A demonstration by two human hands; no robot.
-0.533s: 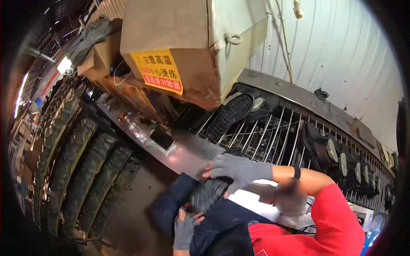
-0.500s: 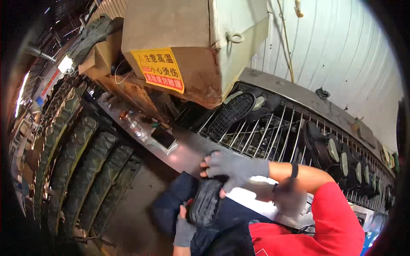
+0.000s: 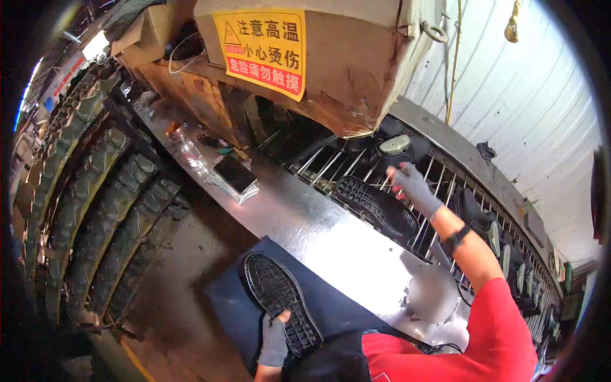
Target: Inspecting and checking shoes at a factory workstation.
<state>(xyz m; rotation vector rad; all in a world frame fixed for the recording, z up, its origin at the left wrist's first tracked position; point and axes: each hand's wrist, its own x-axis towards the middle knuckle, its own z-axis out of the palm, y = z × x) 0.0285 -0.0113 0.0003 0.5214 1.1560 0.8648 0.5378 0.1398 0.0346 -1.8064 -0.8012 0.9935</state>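
On the dark blue cloth over my lap lies a black shoe sole (image 3: 277,286), tread upward; whether an upper is attached underneath is hidden. My left hand (image 3: 274,340), in a grey fingerless glove, grips its near end, thumb across the tread. My right hand (image 3: 412,186), gloved the same way, is raised over the metal bar rack (image 3: 428,219) with its fingers apart and nothing visible in them. Just below that hand, another black sole (image 3: 377,205) rests tread up on the bars. Beyond the fingertips sits a dark shoe with a pale patch (image 3: 394,145).
A large brown metal hood (image 3: 350,63) with a yellow warning label overhangs the rack. A phone (image 3: 235,174) and a glass jar (image 3: 191,153) stand on the metal bench (image 3: 299,207). Several dark shoes (image 3: 503,248) line the rack at right. Shelves of dark footwear parts (image 3: 102,216) rise at left.
My right hand has left the dark item in my lap and moved up and right over the rack. The item in my left hand now shows its tread. My view has shifted.
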